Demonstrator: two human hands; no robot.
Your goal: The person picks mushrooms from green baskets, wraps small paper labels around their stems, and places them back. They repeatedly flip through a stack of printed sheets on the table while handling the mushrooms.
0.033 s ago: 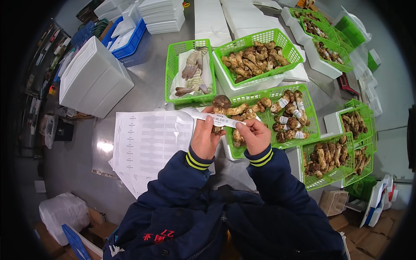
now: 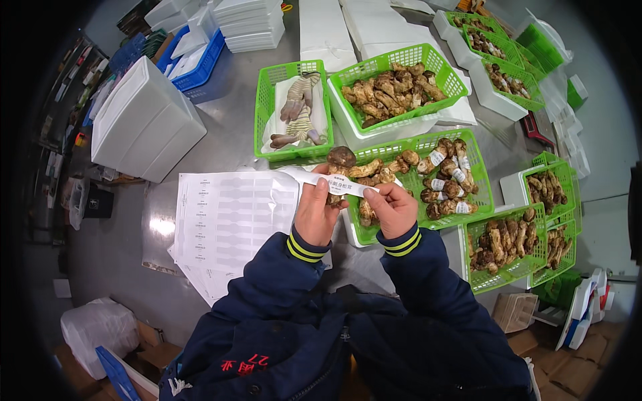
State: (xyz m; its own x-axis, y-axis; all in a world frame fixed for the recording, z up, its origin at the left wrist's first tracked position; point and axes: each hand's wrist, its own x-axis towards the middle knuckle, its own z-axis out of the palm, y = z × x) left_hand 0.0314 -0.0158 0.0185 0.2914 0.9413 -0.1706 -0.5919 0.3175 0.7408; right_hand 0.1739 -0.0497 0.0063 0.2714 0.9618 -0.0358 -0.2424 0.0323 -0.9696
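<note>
- The left hand (image 2: 319, 210) pinched a brown-capped mushroom (image 2: 342, 157) and one end of a white label strip (image 2: 340, 185), at the left end of a green mushroom basket (image 2: 483, 174).
- The right hand (image 2: 396, 210) pinched the strip's other end, apparently to hold it flat across the stem (image 2: 334, 200).
- Left of that basket lay label sheets (image 2: 227, 220), perhaps for easy reach.
- The strip and left hand hid most of the stem.

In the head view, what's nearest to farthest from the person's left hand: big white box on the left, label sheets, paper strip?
1. Paper strip, held in the left hand.
2. Label sheets, left of the hand.
3. Big white box, upper left.
</note>
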